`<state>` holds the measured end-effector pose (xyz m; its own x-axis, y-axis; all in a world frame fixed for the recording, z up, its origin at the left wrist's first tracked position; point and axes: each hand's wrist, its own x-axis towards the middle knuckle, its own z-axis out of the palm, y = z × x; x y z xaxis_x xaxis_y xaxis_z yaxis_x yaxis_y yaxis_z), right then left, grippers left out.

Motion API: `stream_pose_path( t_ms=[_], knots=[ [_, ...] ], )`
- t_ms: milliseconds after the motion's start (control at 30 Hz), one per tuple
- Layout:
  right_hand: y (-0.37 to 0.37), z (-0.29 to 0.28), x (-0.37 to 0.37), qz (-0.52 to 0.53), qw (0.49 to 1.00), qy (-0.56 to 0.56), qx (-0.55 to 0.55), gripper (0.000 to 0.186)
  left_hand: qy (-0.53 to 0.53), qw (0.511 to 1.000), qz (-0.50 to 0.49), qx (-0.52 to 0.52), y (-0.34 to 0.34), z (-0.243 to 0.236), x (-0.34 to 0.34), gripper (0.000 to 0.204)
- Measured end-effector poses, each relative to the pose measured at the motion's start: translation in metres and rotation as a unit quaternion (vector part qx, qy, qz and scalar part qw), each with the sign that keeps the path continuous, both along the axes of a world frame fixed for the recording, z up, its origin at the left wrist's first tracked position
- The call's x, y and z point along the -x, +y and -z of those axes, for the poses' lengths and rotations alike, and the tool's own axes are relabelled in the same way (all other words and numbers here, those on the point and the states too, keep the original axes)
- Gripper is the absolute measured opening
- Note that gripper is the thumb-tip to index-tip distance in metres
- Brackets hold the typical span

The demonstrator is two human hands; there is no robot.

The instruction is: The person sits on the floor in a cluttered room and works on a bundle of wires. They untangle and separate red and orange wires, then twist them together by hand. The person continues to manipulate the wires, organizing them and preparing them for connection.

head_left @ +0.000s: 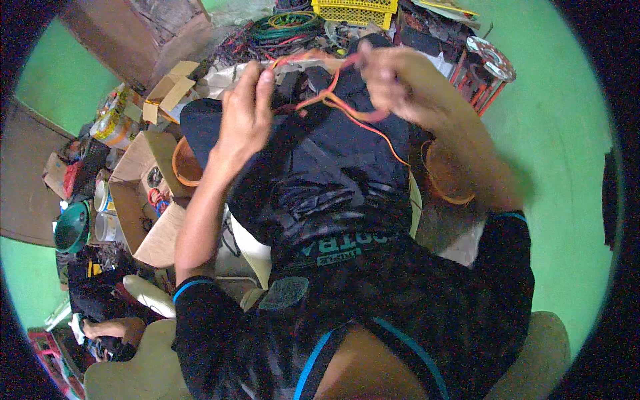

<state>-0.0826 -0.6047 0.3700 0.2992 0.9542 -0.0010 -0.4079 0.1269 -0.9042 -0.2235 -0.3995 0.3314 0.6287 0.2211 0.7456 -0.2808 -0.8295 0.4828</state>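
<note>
A looped red and orange cable (327, 97) stretches between my two hands over my dark-clothed lap, with a thin strand trailing down to the right. My left hand (247, 110) grips the cable at the upper left, fingers curled round it and thumb on top. Higher up at the right, my right hand (400, 87), blurred by motion, has its fingers closed on the other side of the loop. Dark objects under the cable are too unclear to name.
Open cardboard boxes (147, 193), a green basin (72, 227) and buckets stand at my left. Coiled wires (280, 27), a yellow crate (353, 12) and a spool stand (490, 60) are ahead. An orange pot (447, 177) is at right. Another person's leg (113, 330) shows lower left.
</note>
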Motion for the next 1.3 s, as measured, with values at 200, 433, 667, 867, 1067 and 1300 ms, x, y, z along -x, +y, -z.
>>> stream_pose_path(
  t_ms=[200,433,667,867,1067,1300],
  knots=[
    [-0.032,-0.052,-0.004,-0.041,0.901,-0.426,0.071,0.027,0.051,0.989,0.07,0.122,-0.006,-0.015,0.028,0.03],
    [-0.008,-0.037,0.03,0.138,0.935,-0.16,-0.284,0.041,0.042,0.823,0.145,0.548,-0.012,-0.043,0.017,0.026],
    [-0.035,-0.039,-0.007,-0.1,0.814,-0.561,0.114,0.03,0.288,0.876,0.104,0.374,0.042,-0.024,0.044,0.033],
    [-0.04,-0.05,0.007,-0.092,0.931,-0.325,-0.14,0.049,0.235,0.753,0.256,0.558,0.035,-0.034,0.055,0.025],
    [-0.003,-0.01,0.017,0.026,0.934,0.005,-0.357,0.057,0.124,0.711,0.277,0.634,0.023,-0.006,0.034,0.023],
    [-0.026,-0.024,0.004,0.007,0.921,-0.38,0.081,0.03,0.224,0.813,0.117,0.525,0.053,-0.01,0.056,0.026]
  ],
)
